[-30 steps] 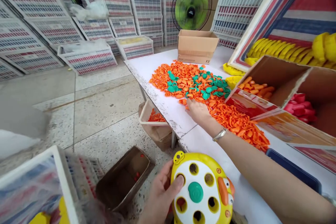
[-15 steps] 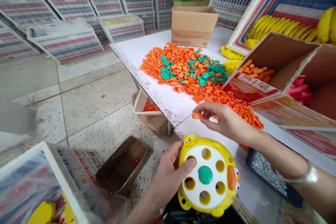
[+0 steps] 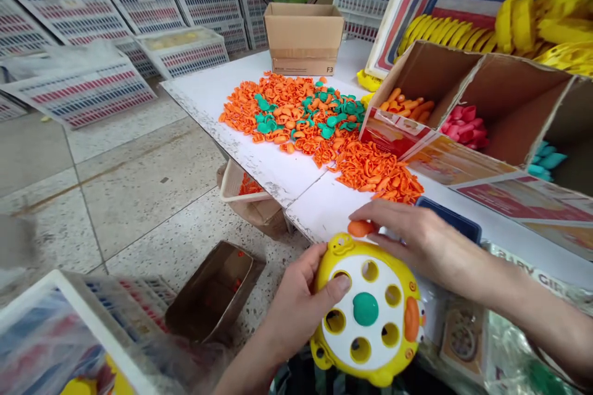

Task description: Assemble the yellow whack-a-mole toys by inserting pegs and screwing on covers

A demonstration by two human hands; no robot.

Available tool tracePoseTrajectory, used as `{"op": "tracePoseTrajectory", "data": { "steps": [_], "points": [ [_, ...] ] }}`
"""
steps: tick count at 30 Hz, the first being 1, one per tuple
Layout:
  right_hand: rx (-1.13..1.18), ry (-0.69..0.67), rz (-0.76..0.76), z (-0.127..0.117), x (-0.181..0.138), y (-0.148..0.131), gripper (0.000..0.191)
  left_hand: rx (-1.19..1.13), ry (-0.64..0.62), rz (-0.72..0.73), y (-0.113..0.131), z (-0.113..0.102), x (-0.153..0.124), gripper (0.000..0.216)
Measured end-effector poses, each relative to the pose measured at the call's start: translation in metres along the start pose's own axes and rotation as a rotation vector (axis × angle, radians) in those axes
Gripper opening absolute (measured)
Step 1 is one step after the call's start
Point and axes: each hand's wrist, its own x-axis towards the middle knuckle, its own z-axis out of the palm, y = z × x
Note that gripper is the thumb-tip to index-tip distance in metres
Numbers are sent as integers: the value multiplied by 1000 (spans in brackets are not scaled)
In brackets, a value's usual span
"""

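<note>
My left hand (image 3: 308,293) is closed on the left side of a yellow plastic duck toy (image 3: 336,361), thumb over its white face. That face has a ring of several round holes around a green dome (image 3: 365,308), and an orange beak (image 3: 411,319) sits at the right edge. Between the fingertips of my right hand (image 3: 417,234) is a small rounded orange plastic piece (image 3: 360,228), just above the toy's upper rim. Beyond the hands, a heap of orange pieces (image 3: 380,170) lies on the white table (image 3: 319,200).
Green caps (image 3: 327,131) are mixed into the orange pile. A divided cardboard box (image 3: 417,148) holds orange, pink and teal parts at right. An open carton (image 3: 303,43) stands at the back. On the floor are a brown box (image 3: 215,290) and a white crate (image 3: 69,315).
My right hand has brought the orange piece down and nearer to the toy's upper rim. My left hand still holds the toy. The view has turned to the right.
</note>
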Motion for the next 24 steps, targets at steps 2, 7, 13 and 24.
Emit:
{"op": "tracePoseTrajectory", "data": {
  "steps": [2,7,13,24],
  "points": [
    [12,146,17,-9,-13,-1,19,-41,92,37,0,-1,1,40],
    [237,382,190,-7,-52,-20,22,-273,360,230,7,-9,12,37],
    [844,597,253,52,-51,-44,22,-416,344,484,16,8,34,42],
    [1325,838,131,59,-51,-22,23,-425,183,405,-3,28,26,47]
  ]
}}
